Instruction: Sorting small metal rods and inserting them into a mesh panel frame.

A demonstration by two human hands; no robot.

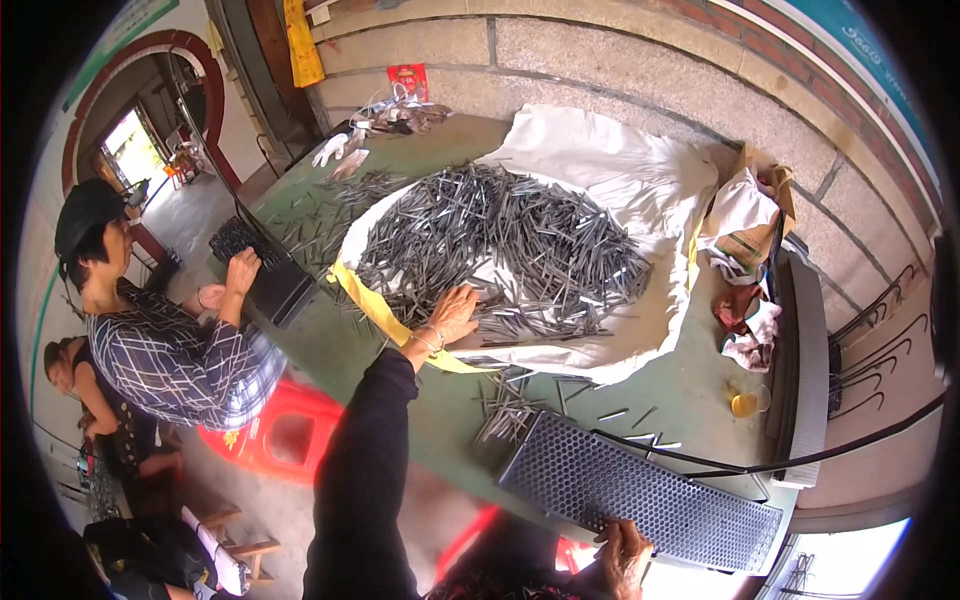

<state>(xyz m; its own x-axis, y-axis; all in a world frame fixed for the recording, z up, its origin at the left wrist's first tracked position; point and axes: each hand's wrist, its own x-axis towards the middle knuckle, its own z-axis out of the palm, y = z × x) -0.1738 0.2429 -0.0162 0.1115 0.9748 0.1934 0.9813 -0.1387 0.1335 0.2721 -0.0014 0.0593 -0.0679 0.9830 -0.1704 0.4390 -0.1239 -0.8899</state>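
I see my left hand (455,312) spread flat on the grey metal pins (500,245), while my right hand (622,548) grips the black perforated tray (640,490)

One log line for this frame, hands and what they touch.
left hand: flat on pile of thin grey metal pins atop white sheet | right hand: gripping edge of black perforated tray | green table
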